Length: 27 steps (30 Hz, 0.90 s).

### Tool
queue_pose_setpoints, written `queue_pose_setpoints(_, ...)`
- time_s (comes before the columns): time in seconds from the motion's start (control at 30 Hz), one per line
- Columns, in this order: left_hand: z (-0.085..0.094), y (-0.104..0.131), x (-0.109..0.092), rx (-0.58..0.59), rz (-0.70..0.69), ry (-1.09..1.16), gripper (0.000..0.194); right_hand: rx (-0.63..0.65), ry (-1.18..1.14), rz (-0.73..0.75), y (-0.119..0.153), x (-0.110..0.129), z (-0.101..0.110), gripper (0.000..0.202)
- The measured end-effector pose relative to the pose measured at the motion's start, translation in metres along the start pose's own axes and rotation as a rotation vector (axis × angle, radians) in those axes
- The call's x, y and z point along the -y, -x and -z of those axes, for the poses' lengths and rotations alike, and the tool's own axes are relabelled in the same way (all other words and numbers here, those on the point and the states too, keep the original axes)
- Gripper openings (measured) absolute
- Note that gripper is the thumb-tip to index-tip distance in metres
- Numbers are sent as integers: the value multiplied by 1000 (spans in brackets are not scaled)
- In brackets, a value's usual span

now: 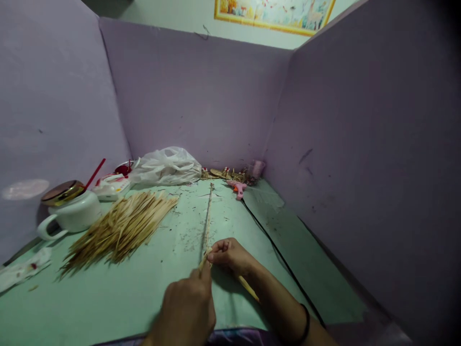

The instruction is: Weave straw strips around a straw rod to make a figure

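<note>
A long, thin straw braid runs away from me down the middle of the green table. My left hand is closed around its near end, thumb and fingers pressed together. Close beside it, my right hand pinches the straw at the same spot, its fingertips almost touching the left ones. A pale loose straw strip sticks out under my right wrist toward me. How the strands cross between the fingers is hidden. Left of the braid lies a spread bundle of dry straw.
A white mug with a gold lid stands at the left, near a white box. Behind are a white plastic bag and a pink glue gun, its black cord trailing rightward. Purple panels enclose the table.
</note>
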State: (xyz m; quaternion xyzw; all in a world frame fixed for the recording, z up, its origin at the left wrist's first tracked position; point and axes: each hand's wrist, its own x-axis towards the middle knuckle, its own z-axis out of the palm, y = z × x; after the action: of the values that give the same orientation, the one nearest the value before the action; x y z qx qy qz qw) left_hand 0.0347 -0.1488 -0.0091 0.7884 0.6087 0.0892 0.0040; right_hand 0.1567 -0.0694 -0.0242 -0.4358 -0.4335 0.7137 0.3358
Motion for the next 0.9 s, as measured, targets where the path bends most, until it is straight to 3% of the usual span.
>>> queue_pose_setpoints(0.07, 8, 0, 13, -153, 91, 157, 30, 16, -20, 11, 2, 1, -1, 23)
queue_pose_setpoints(0.1, 11, -2, 18, -177, 153, 230, 29, 17, -28, 14, 3, 2, -2, 23)
queue_pose_setpoints(0.2, 12, -15, 25, -64, 279, 431, 27, -10, -47, 17, 3, 0, -2, 25)
queue_pose_setpoints(0.3, 4, -26, 25, 23, 269, 560, 27, -25, -60, 33, 1, -4, -1, 25)
queue_pose_setpoints(0.57, 2, -24, 25, 27, 242, 463, 29, -31, 5, 38, 2, -4, -2, 14)
queue_pose_setpoints(0.9, 0, -21, 26, 46, 205, 368, 27, -47, -32, 11, 0, -6, -2, 23)
